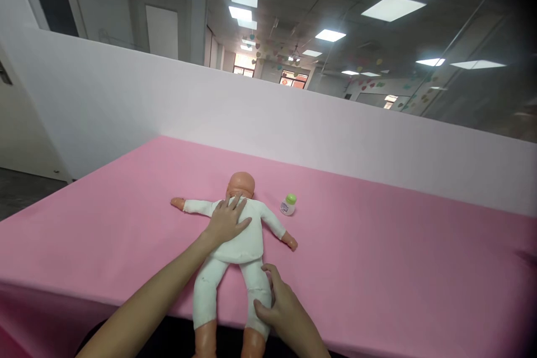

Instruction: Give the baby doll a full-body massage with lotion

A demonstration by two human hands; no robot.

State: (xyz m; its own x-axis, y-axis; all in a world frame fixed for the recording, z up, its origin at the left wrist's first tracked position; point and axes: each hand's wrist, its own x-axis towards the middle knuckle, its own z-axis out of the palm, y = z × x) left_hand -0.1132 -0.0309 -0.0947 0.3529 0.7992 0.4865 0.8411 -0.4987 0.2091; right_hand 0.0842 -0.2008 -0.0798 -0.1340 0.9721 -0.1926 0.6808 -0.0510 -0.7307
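A baby doll in a white suit lies on the pink-covered table, arms stretched out to both sides and legs toward me. Its bald head points away and its face does not show, so it appears to lie on its front. My left hand rests flat on its upper back just below the neck, fingers spread. Around the doll's right-hand leg in view, my right hand is curled, thumb on top and some fingers hidden at the outer side. Beyond the doll's arm stands a small white jar with a green lid.
The pink tablecloth spreads to both sides and hangs over the front edge. A low white partition borders the far side. Behind it are doors, ceiling lights and hanging coloured decorations. The doll's feet reach past the near edge.
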